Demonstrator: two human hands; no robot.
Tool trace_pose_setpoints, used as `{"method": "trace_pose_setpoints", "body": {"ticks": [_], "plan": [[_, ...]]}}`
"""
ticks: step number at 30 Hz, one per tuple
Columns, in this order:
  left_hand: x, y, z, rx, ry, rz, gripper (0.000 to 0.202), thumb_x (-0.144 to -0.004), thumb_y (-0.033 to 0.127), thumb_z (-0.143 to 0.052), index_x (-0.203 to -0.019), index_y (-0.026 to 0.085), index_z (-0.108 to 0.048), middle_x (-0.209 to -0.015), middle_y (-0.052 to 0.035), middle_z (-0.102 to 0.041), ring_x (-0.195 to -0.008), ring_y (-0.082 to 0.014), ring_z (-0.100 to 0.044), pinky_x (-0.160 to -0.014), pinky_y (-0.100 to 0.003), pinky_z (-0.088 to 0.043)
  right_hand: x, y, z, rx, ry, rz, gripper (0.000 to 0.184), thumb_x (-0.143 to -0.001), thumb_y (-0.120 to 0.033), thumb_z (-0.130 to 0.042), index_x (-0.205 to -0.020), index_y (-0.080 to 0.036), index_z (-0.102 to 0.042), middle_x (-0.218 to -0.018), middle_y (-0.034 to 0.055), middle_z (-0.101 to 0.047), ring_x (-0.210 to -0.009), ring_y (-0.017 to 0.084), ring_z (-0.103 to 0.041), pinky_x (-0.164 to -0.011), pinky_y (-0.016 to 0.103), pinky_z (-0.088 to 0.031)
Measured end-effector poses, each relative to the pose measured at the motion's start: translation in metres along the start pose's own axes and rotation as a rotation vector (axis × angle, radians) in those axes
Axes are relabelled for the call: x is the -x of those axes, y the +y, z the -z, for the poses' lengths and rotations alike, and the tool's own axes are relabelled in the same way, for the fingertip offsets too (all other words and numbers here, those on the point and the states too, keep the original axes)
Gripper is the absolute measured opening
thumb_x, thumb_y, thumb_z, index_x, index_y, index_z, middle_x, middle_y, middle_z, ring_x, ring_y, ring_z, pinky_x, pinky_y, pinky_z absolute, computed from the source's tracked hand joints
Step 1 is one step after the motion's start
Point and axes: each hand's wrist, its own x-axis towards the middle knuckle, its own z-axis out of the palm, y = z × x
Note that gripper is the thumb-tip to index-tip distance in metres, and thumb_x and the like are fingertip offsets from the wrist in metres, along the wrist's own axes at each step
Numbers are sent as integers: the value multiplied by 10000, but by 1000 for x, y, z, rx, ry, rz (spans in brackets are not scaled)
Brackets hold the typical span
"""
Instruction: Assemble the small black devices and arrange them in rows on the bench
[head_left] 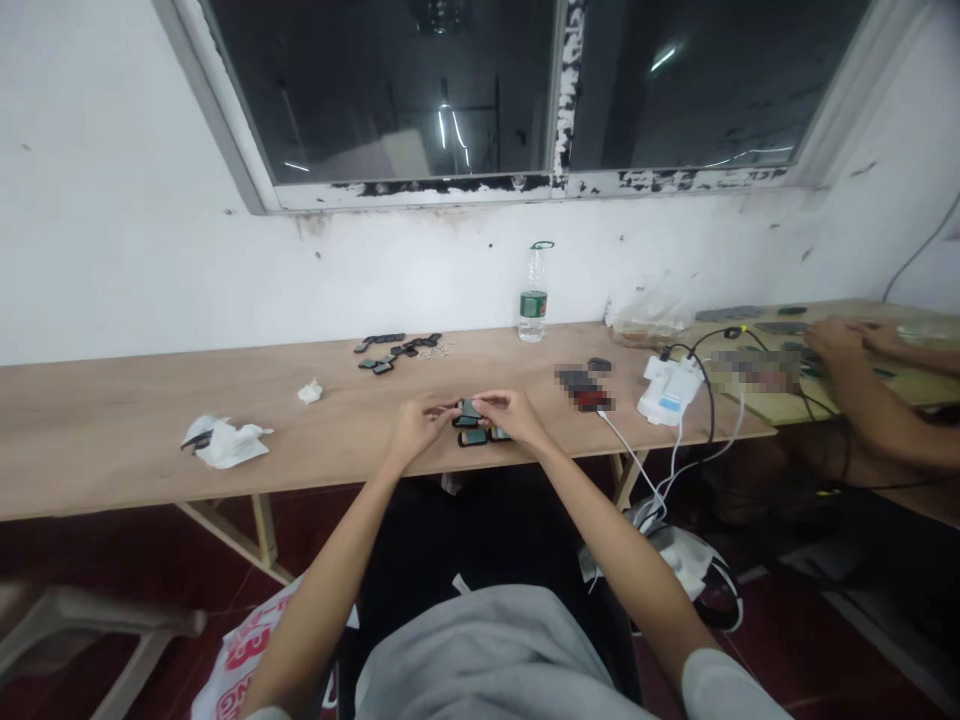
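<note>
Between both hands, just above the table's front edge, is a small flat grey-green rectangular piece (470, 408), dark at its rim. My left hand (427, 425) pinches its left side with thumb and fingertips. From the right, my right hand (510, 412) grips the same piece near its upper corner. Below the fingers lie several small black-framed rectangular pieces (472, 438) with greenish faces, partly covered by my right hand. Farther back on the table is a loose group of similar dark pieces (382, 366), with tiny pale bits (435, 351) beside them.
A water bottle (533, 300) stands by the wall. To the left lie crumpled tissue (310, 391) and a white wrapper (229, 442). On the right are a white power strip (670, 390), cables, and a plastic bag (652, 315). A co-worker's hands (840, 345) are at the adjoining table.
</note>
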Motion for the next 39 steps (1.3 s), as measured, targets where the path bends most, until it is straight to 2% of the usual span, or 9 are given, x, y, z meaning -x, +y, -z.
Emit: {"method": "trace_pose_setpoints", "body": {"ticks": [4,7,12,20,23,27,32,36,39], "plan": [[2,5,-2,-204,28,-216,280,-913,404,-640,-1060,202,-765,-1103,-82,-747,-914,-233,-721,-829,-353,-601,-2,-1,-1,-61,27,-21,438,-696,-496,-833,-952,-146,-769,-933,100,-774,-794,230,-739,-744,350,-633],[2,7,-1,-254,12,-252,266,-930,375,-621,-1088,209,-756,-1113,-76,-740,-901,-224,-720,-850,-354,-592,-1,-3,-2,-62,25,-19,433,-679,-491,-844,-929,-145,-770,-908,95,-772,-787,231,-734,-740,353,-636],[3,9,0,-266,-10,-286,261,-958,346,-576,-1080,213,-764,-1130,-74,-730,-1032,-238,-696,-930,-368,-567,-2,-4,-1,-45,48,-21,424,-668,-476,-854,-912,-140,-768,-891,95,-769,-782,228,-727,-722,344,-639],[1,5,1,-114,-53,-189,274,-944,357,-581,-1089,233,-779,-1185,-71,-720,-1120,-260,-663,-1034,-411,-520,0,-9,1,-73,47,-49,407,-667,-456,-861,-908,-143,-766,-903,89,-770,-837,240,-733,-768,361,-644],[1,4,1,-21,-47,-115,266,-900,367,-633,-1053,214,-789,-1167,-89,-732,-1104,-278,-672,-984,-422,-550,1,-10,2,-55,12,-35,428,-668,-463,-860,-931,-138,-770,-930,100,-774,-856,251,-736,-759,365,-643],[1,1,-4,160,-22,54,251,-766,340,-740,-951,174,-782,-1080,-107,-755,-993,-290,-709,-878,-414,-589,4,-10,4,-13,-39,14,441,-709,-479,-827,-982,-136,-774,-959,110,-777,-865,259,-739,-757,374,-637],[3,-3,-14,300,-1,164,287,-625,270,-798,-856,163,-666,-904,-68,-738,-854,-250,-713,-780,-365,-585,6,-12,9,117,-125,59,419,-750,-465,-794,-1022,-147,-777,-981,109,-778,-857,251,-739,-769,380,-620],[1,1,-15,269,-5,108,340,-717,382,-761,-960,168,-657,-1015,-88,-727,-967,-260,-699,-829,-362,-575,0,-9,21,139,-41,72,352,-789,-433,-756,-1004,-154,-772,-1015,112,-774,-900,249,-733,-789,372,-608],[-1,-6,-7,130,-7,89,384,-803,454,-701,-1062,172,-670,-1118,-104,-712,-942,-250,-702,-851,-373,-565,-8,-1,42,320,80,123,239,-819,-352,-719,-946,-158,-777,-992,111,-778,-911,238,-727,-863,375,-575]]}}
